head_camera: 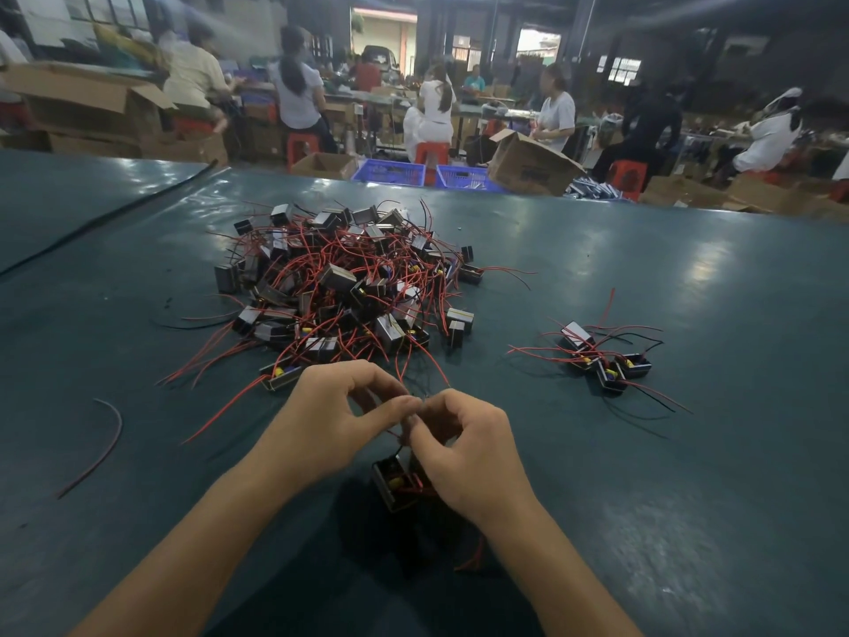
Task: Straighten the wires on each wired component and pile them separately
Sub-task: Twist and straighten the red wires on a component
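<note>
A big tangled heap of small black box components with red and black wires (342, 278) lies in the middle of the dark green table (689, 278). A small separate pile of three such components (608, 356) sits to the right. One component (394, 482) hangs below my hands near the table's front, partly hidden by my right hand. My left hand (331, 416) and my right hand (464, 445) meet fingertip to fingertip, both pinching the thin wires that rise from that component.
A loose red wire (103, 441) lies on the table at the left, and a black cable (105, 216) runs across the far left. Beyond the table's far edge are blue crates (390, 172), cardboard boxes (528, 165) and several seated people.
</note>
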`<state>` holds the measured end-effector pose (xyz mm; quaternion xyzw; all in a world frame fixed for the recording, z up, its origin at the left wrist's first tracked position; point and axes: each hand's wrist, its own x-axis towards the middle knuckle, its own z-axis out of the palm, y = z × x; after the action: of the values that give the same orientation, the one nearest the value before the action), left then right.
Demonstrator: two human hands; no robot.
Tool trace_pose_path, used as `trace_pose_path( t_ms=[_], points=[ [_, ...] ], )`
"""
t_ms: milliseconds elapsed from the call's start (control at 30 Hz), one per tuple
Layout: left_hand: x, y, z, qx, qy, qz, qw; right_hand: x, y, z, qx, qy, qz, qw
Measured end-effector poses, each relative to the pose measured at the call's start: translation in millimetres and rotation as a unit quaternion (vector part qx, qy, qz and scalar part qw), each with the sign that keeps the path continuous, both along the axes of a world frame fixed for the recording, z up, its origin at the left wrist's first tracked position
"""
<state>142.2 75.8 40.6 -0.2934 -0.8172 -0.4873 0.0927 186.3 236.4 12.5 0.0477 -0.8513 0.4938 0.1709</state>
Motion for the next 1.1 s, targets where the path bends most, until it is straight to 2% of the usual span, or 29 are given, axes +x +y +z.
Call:
trace_pose_path(
  t_ms=[167, 333, 433, 500, 700, 933, 1100],
  points=[
    [-3.9, -3.9, -3.4, -0.045, 0.107, 0.011, 0.993, -1.6, -0.7, -0.2, -0.079, -0.01, 0.024, 0.997],
    [-0.9, -7.3, -1.1, -0.133, 0.265, 0.025, 0.955, -2.8, -1.5, -2.8, -0.103, -0.016, 0.025, 0.994],
    [-1.2, -8.5, -0.2, -0.135, 0.308, 0.015, 0.942, -3.6, -0.5, -2.8, -0.098, -0.009, 0.022, 0.995],
    [-2.2, -8.4, -0.8, -0.126, 0.31, 0.011, 0.942, -3.3, -0.2, -1.5, -0.095, 0.001, 0.029, 0.995],
    [-1.6, -5.3, -2.3, -0.06, 0.227, -0.024, 0.972, -2.7, 0.4, -1.3, -0.103, 0.015, 0.043, 0.994],
    [-2.7, -6.4, -0.9, -0.038, 0.21, -0.028, 0.976, -4.2, -0.1, -1.8, -0.127, 0.003, 0.053, 0.991],
    [-1.9, -6.4, -0.5, -0.051, 0.232, -0.031, 0.971, -4.5, 1.0, -1.9, -0.127, -0.001, 0.065, 0.99]
  ],
)
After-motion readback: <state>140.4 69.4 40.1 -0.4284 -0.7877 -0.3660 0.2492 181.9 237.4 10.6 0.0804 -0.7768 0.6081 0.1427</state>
